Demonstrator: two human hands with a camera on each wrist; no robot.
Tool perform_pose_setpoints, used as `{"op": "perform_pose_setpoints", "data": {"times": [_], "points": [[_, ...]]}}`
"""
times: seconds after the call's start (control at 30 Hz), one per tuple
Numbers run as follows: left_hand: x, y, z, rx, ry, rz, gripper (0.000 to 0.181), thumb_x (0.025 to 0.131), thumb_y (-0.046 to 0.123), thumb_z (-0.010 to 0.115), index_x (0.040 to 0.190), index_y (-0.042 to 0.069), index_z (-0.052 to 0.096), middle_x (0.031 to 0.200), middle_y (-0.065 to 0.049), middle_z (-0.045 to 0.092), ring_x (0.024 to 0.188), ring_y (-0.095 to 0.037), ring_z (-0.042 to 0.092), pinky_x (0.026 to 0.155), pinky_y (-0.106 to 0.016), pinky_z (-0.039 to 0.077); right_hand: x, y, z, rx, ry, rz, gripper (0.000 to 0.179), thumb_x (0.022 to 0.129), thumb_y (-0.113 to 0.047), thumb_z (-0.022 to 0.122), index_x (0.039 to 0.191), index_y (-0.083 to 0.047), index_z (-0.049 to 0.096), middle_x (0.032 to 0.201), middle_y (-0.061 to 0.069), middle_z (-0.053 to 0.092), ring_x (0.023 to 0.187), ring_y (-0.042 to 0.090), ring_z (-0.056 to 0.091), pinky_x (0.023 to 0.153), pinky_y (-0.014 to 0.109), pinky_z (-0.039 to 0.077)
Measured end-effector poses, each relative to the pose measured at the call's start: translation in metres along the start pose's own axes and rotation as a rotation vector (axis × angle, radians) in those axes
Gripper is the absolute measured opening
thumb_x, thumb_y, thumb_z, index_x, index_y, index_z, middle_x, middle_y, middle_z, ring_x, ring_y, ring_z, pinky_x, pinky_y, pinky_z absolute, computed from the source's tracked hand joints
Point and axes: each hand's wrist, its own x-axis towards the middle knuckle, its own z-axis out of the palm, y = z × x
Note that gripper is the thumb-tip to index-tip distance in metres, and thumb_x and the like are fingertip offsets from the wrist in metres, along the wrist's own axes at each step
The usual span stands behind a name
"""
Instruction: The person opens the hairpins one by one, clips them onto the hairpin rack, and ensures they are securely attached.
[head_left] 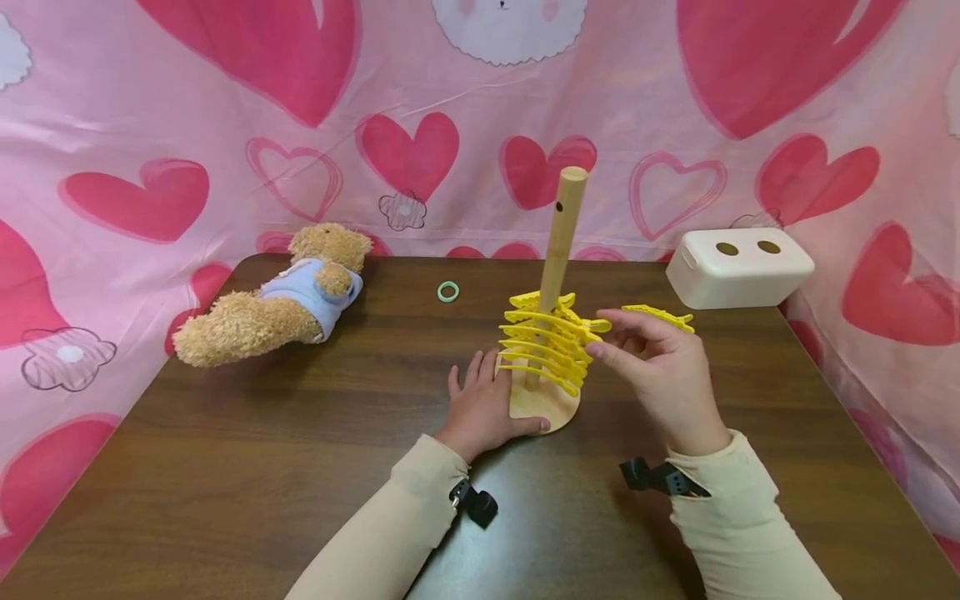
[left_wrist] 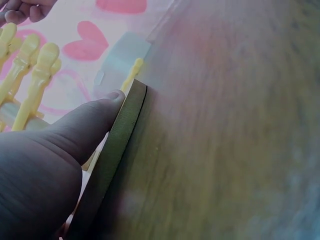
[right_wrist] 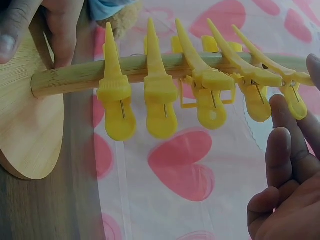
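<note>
A round wooden base (head_left: 551, 408) carries an upright bamboo pole (head_left: 564, 233). Several yellow plastic clips (right_wrist: 162, 95) with long curved jaws and metal springs are clamped one above another along that pole. My right hand (head_left: 663, 375) pinches the handle end of the top clip (right_wrist: 295, 102) between thumb and fingers, its jaws still around the pole. With fingers spread and fairly straight, my left hand (head_left: 483, 412) presses on the base. Its thumb (left_wrist: 100, 117) lies along the base's edge in the left wrist view.
Another yellow clip (head_left: 660, 317) lies behind my right hand. A white box (head_left: 738, 279) with two round holes stands at the back right. On the back left lies a teddy bear (head_left: 300, 292) in a blue shirt, and a green ring (head_left: 447, 284) is on the brown table (head_left: 337, 467).
</note>
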Motion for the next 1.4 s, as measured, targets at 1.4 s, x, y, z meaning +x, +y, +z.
{"op": "perform_pose_setpoints", "data": {"times": [1.4], "points": [[0.001, -0.005, 0.003, -0.009, 0.005, 0.019, 0.107, 0.073, 0.076, 0.072, 0.155, 0.015, 0.038, 0.162, -0.009, 0.026, 0.151, -0.036, 0.014, 0.116, -0.067, 0.004, 0.023, 0.053, -0.035, 0.104, 0.141, 0.072, 0.035, 0.096, -0.021, 0.069, 0.125, -0.001, 0.067, 0.113, 0.000, 0.069, 0.100, 0.017, 0.060, 0.084, 0.018, 0.049]]}}
